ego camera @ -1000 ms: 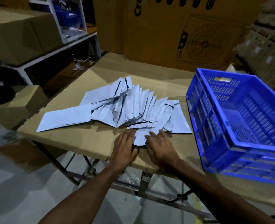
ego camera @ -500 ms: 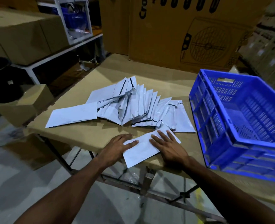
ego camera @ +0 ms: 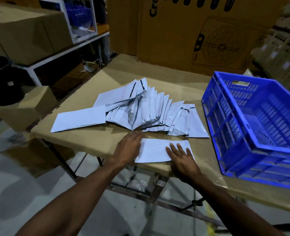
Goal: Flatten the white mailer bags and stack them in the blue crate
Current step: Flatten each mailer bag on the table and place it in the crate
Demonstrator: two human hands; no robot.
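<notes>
One white mailer bag (ego camera: 155,149) lies flat at the table's front edge. My left hand (ego camera: 128,148) lies on its left end with straight, motion-blurred fingers. My right hand (ego camera: 181,156) presses flat on its right end, fingers spread. Behind it a fanned pile of white mailer bags (ego camera: 147,111) lies on the table, with a single mailer bag (ego camera: 79,119) lying apart at the left. The blue crate (ego camera: 234,126) stands at the right of the table; the part of its inside that shows holds no bags.
The table (ego camera: 93,142) is covered with brown cardboard; its front edge runs under my hands. Large cardboard boxes (ego camera: 200,31) stand behind the table. More boxes (ego camera: 21,33) and a white shelf frame (ego camera: 79,19) are at the left. Below the table is grey floor.
The single bag came away from the pile toward the front edge and turned square to it. My hands spread apart along it, the left sliding left, the right pressing its right end.
</notes>
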